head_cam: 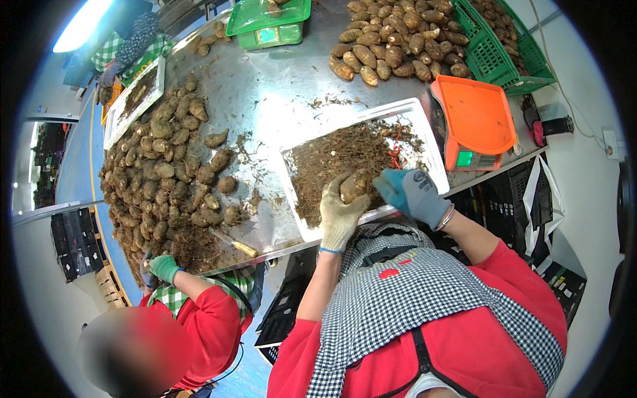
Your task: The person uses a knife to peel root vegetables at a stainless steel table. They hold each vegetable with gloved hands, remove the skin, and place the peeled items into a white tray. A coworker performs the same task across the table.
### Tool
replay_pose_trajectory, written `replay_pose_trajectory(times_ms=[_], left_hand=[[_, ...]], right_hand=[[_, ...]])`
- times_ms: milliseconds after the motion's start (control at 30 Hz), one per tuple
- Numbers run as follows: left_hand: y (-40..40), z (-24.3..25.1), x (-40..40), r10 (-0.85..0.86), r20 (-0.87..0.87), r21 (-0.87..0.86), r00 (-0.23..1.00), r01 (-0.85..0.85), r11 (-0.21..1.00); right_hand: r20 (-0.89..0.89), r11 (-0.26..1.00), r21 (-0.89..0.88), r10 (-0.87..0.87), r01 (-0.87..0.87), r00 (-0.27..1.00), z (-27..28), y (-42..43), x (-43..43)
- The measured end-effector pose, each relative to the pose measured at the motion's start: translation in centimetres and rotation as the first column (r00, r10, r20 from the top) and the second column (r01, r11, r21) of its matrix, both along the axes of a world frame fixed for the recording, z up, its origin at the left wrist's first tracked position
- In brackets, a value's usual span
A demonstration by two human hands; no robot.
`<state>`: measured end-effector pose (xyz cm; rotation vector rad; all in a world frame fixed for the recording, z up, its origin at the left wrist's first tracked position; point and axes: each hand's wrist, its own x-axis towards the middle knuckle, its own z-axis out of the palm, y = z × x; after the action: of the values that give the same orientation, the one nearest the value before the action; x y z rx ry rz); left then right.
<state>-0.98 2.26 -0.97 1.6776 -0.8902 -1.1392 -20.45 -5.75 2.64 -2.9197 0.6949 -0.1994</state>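
My left hand (339,211), in a cream knit glove, grips a brown taro corm (354,186) over a white foam tray (433,144). Thumb and fingers wrap the near and left sides of the corm. Just to its right is my right hand (410,193), in a grey-blue coated glove, its fingers curled and blurred. Whether those fingers hold anything cannot be made out. Under both hands, the tray carries a thick layer of brown root fibres and peelings (343,149). A red string (396,149) lies on the scraps in the tray's right part.
A heap of hairy taro (164,169) covers the table's left side, near a yellow-handled tool (244,248). Cleaner taro (398,37) lies at the back beside a green crate (490,49). Orange (475,117) and green (271,35) scales stand on the metal table. Co-workers' gloved hands (164,268) are at left.
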Motion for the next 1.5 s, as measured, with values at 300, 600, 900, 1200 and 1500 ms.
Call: replay_pose_trajectory(times_ms=[300, 600, 900, 1200, 1500], left_hand=[[0.0, 1.0, -0.1, 0.001, 0.270, -0.059, 0.963, 0.015, 0.998], [0.1, 0.0, 0.4, 0.006, 0.064, -0.032, 0.998, -0.003, 0.999], [-0.2, 0.9, 0.5, 0.120, -0.669, 0.116, 0.733, -0.056, 0.992], [0.0, 0.7, 0.4, 0.190, -0.836, 0.161, 0.516, -0.099, 0.982], [0.7, 0.3, 1.1, 0.121, -0.981, 0.089, 0.151, -0.205, 0.975]], right_hand=[[0.060, 0.997, -0.027, -0.076, 0.078, 0.995, 0.2, 0.5, 1.1], [-0.146, 0.792, 0.382, -0.457, 0.476, 0.877, -0.6, -0.9, 0.8], [-0.189, -0.063, 0.975, -0.744, 0.215, 0.641, 2.8, -1.8, 4.0], [-0.140, -0.172, 0.985, -0.761, 0.011, 0.634, 2.1, -2.3, 5.6], [-0.111, 0.028, 0.980, -0.749, 0.199, 0.653, 2.3, -1.4, 5.2]])
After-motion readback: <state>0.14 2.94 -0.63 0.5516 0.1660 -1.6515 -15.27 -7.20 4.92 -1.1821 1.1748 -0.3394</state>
